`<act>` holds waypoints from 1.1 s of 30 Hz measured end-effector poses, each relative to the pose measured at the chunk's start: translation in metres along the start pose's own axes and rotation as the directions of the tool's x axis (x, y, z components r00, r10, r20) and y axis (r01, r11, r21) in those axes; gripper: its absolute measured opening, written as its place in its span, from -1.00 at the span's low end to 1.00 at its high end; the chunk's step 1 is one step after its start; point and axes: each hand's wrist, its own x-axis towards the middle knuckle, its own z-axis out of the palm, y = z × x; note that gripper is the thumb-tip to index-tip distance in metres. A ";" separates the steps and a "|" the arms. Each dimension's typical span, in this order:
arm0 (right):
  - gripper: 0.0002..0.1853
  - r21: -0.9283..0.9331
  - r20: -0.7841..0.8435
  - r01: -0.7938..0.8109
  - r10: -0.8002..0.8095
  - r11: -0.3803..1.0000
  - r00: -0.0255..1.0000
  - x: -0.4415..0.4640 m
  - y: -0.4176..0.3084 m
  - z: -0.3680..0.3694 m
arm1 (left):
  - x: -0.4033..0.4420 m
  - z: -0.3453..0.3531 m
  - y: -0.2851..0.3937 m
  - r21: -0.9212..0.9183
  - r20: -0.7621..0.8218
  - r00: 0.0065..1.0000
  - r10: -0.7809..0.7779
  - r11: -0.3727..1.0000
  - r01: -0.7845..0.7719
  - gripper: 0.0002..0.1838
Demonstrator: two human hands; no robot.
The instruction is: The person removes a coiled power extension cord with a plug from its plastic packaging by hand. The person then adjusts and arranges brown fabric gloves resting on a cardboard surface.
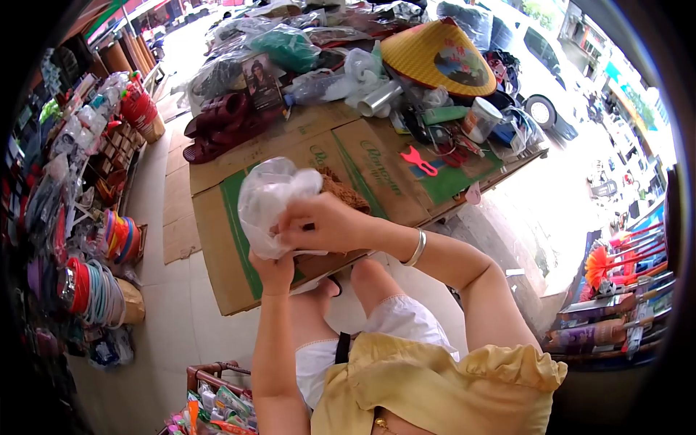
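Both of my hands are at a translucent white plastic bag (264, 199) above the near part of the cardboard-covered table. My left hand (273, 270) grips the bag's lower edge from below. Just above it, my right hand (317, 221) has its fingers closed in a pinch on the bag's right side. Behind my right hand a brown, rough-textured item (342, 194) lies on the cardboard (301, 148), partly covered by the hand and wrist. What the bag contains, if anything, cannot be made out.
Dark red slippers (226, 119), a yellow conical hat (428, 54), a white tub (481, 119) and a red forked piece (418, 161) lie on the table. Shelves of goods stand left, with a basket (221, 406) below. A white car (540, 65) is outside.
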 end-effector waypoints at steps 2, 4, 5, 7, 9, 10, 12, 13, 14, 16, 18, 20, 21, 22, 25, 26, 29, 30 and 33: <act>-0.44 -0.291 -0.514 0.176 -0.309 0.940 0.800 -0.006 0.004 -0.006 | 0.005 0.003 0.001 -0.053 -0.055 0.998 -0.044 0.998 0.041 -0.76; -0.35 -0.446 -0.474 0.186 -0.407 0.875 0.781 -0.013 -0.007 -0.012 | 0.008 0.005 0.005 -0.152 -0.163 0.976 -0.146 0.981 0.121 -0.89; -0.26 -0.589 -0.417 0.191 -0.498 0.785 0.760 -0.016 -0.010 -0.013 | 0.010 -0.002 -0.005 0.064 -0.018 0.993 0.114 0.992 -0.113 -0.88; -0.27 -0.500 -0.219 0.361 -0.518 0.787 0.827 -0.013 0.009 -0.001 | 0.008 0.003 -0.002 0.061 -0.042 0.994 0.100 0.993 -0.097 -0.87; -0.40 -0.552 -0.130 0.372 -0.518 0.746 0.845 -0.012 0.022 0.018 | 0.008 0.003 0.000 0.003 -0.031 0.998 0.053 0.999 -0.053 -0.79; -0.40 -0.535 -0.125 0.387 -0.523 0.751 0.843 -0.009 0.027 0.020 | 0.007 0.002 -0.002 0.023 -0.035 0.998 0.044 0.999 -0.043 -0.79; -0.52 -0.484 -0.244 0.323 -0.480 0.814 0.843 -0.002 0.035 0.020 | -0.001 0.001 -0.002 -0.251 -0.097 0.976 -0.195 0.954 0.166 -0.68; -0.61 -0.469 -0.339 0.368 -0.548 0.803 0.764 0.002 0.031 0.017 | 0.003 0.001 0.011 -0.414 -0.047 0.952 -0.302 0.874 0.257 -0.47; -0.67 -0.430 -0.391 0.346 -0.518 0.834 0.761 0.002 0.028 0.014 | 0.006 0.004 0.026 -0.396 -0.062 0.951 -0.303 0.882 0.255 -0.47; -0.67 -0.286 -0.496 0.437 -0.522 0.853 0.694 0.002 0.012 0.013 | 0.012 0.009 0.061 -0.658 0.014 0.949 -0.314 0.712 0.245 -0.31; -0.68 -0.311 -0.439 0.475 -0.568 0.823 0.696 -0.001 0.004 0.023 | 0.009 0.013 0.078 -0.720 0.109 0.897 -0.427 0.588 0.368 -0.27; -0.67 -0.465 -0.361 0.450 -0.627 0.762 0.690 -0.003 0.003 0.038 | 0.007 0.007 0.089 -0.809 0.273 0.804 -0.528 0.327 0.489 -0.27; -0.55 -0.424 -0.316 0.424 -0.570 0.800 0.758 -0.006 0.005 0.040 | 0.004 0.007 0.085 -0.822 0.228 0.815 -0.532 0.344 0.455 -0.31; -0.55 -0.420 -0.309 0.433 -0.574 0.797 0.758 -0.010 0.006 0.043 | 0.003 0.007 0.082 -0.832 0.183 0.824 -0.536 0.362 0.420 -0.34; -0.37 -0.363 -0.338 0.502 -0.613 0.785 0.714 -0.022 0.003 0.055 | 0.004 0.000 0.084 -0.833 0.191 0.851 -0.489 0.378 0.404 -0.44; -0.31 -0.367 -0.410 0.475 -0.597 0.800 0.689 -0.029 0.004 0.060 | 0.004 -0.001 0.088 -0.833 0.185 0.853 -0.488 0.382 0.400 -0.44; -0.23 -0.341 -0.563 0.499 -0.598 0.797 0.571 -0.029 0.010 0.075 | 0.007 0.004 0.104 -0.767 0.139 0.832 -0.537 0.473 0.433 -0.67; -0.21 -0.314 -0.646 0.545 -0.596 0.777 0.478 -0.026 0.006 0.078 | 0.006 0.006 0.104 -0.766 0.133 0.834 -0.535 0.478 0.429 -0.67; -0.39 -0.436 -0.570 0.549 -0.691 0.713 0.445 -0.025 -0.006 0.073 | -0.025 0.008 0.052 -0.734 0.258 0.838 -0.481 0.467 0.494 -0.61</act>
